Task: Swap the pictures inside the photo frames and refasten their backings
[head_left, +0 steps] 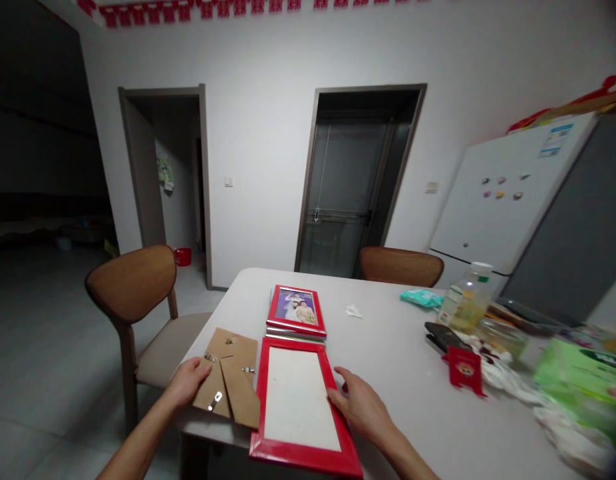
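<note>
At the near end of a white, round-cornered table (388, 353), a person's two bare hands tend a picture frame that appears to be apart; the left hand (191, 381) grips the outer edge of a brown fibreboard backing panel (233, 373) fitted with small silvery metal clips (215, 401), thumb on top; the right hand (362, 403) lies loosely curled at the right rail of a large, glossy red rectangular frame (301, 452), its thumb on the rail, though whether it grips or merely rests there cannot be told.

The red frame lies flat directly in front of the person, a plain off-white rectangular sheet (299, 397) filling its opening; the backing panel sits just to its left, close against the left rail, and whether the two overlap is unclear; beyond the frame's far edge rests a stack topped by a smaller red frame (271, 317) around a colour photograph (297, 308) of people.

The step in hand looks to be handling the frame and its backing as separate pieces; the next move would seem to call for a firm left-hand hold on the panel, clear of the clips, and a steadying right hand on the rail; a crumpled white tissue (353, 311) lies well apart from both hands.
</note>
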Demonstrator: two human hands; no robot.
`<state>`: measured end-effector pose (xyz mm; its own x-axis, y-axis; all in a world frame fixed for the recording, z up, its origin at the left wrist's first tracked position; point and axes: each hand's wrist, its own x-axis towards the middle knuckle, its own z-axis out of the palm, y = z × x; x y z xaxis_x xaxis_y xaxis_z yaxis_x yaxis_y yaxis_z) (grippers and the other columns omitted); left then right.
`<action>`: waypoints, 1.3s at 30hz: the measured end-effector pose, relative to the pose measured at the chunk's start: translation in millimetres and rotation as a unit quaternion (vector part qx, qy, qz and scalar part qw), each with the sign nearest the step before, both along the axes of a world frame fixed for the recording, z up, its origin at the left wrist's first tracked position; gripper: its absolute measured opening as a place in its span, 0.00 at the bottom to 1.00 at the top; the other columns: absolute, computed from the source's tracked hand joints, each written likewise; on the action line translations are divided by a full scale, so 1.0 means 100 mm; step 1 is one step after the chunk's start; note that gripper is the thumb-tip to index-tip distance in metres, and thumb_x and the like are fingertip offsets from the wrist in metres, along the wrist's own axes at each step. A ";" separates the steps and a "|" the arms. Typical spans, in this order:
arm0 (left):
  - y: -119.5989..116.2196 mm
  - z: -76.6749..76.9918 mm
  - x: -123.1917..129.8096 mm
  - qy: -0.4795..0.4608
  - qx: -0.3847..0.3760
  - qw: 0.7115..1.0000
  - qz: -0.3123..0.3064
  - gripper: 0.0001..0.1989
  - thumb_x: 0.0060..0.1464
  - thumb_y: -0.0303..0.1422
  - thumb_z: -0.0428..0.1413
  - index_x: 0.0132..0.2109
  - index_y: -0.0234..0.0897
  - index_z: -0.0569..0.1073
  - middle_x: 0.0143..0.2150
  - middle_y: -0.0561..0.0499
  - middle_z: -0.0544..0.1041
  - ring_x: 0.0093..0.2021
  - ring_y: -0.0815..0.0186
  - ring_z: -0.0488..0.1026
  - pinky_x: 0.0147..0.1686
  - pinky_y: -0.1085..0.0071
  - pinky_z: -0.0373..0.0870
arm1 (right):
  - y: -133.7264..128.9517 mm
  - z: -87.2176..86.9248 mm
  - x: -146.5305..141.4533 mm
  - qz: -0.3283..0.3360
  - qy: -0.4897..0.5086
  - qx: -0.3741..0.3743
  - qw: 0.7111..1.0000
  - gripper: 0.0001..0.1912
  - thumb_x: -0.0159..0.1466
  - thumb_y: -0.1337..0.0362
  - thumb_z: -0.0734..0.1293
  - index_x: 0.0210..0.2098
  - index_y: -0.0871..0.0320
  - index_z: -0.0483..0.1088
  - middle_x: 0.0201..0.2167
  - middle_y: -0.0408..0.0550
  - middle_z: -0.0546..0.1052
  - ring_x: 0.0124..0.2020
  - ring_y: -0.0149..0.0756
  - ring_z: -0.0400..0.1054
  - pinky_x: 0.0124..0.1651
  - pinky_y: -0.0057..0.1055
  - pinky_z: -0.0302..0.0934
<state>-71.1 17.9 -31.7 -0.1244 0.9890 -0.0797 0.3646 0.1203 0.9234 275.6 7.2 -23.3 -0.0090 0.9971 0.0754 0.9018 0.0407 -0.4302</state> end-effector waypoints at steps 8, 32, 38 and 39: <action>-0.04 0.04 0.04 0.237 0.041 0.969 0.047 0.15 0.43 0.37 0.51 0.38 0.34 0.68 0.34 0.45 0.75 0.39 0.56 0.70 0.37 0.65 0.62 | -0.01 -0.01 -0.13 -0.004 -0.021 0.007 1.000 0.29 0.51 0.61 0.59 0.52 0.60 0.57 0.41 0.54 0.70 0.40 0.40 0.65 0.38 0.30 0.56; -0.74 0.45 1.59 0.244 0.157 0.929 -0.228 0.35 0.41 0.37 0.57 0.56 0.30 0.57 0.60 0.38 0.52 0.59 0.52 0.50 0.56 0.56 0.50 | -0.23 0.52 -0.31 -0.010 0.618 -0.109 0.779 0.44 0.46 0.66 0.65 0.58 0.53 0.39 0.25 0.42 0.74 0.19 0.33 0.66 0.27 0.30 0.61; -0.74 0.51 1.63 0.273 0.327 0.869 -0.251 0.25 0.46 0.23 0.46 0.54 0.34 0.59 0.48 0.44 0.69 0.47 0.59 0.65 0.46 0.62 0.65 | -0.13 0.44 -0.24 0.000 0.534 -0.080 0.841 0.43 0.48 0.61 0.65 0.58 0.56 0.41 0.16 0.35 0.67 0.15 0.29 0.60 0.19 0.25 0.55; -0.73 0.51 1.57 0.259 0.343 0.874 -0.226 0.25 0.45 0.22 0.45 0.54 0.35 0.58 0.47 0.44 0.70 0.46 0.60 0.66 0.46 0.63 0.66 | -0.10 0.39 -0.21 0.000 0.501 -0.071 0.863 0.42 0.48 0.60 0.64 0.58 0.57 0.41 0.16 0.36 0.67 0.16 0.30 0.61 0.19 0.25 0.55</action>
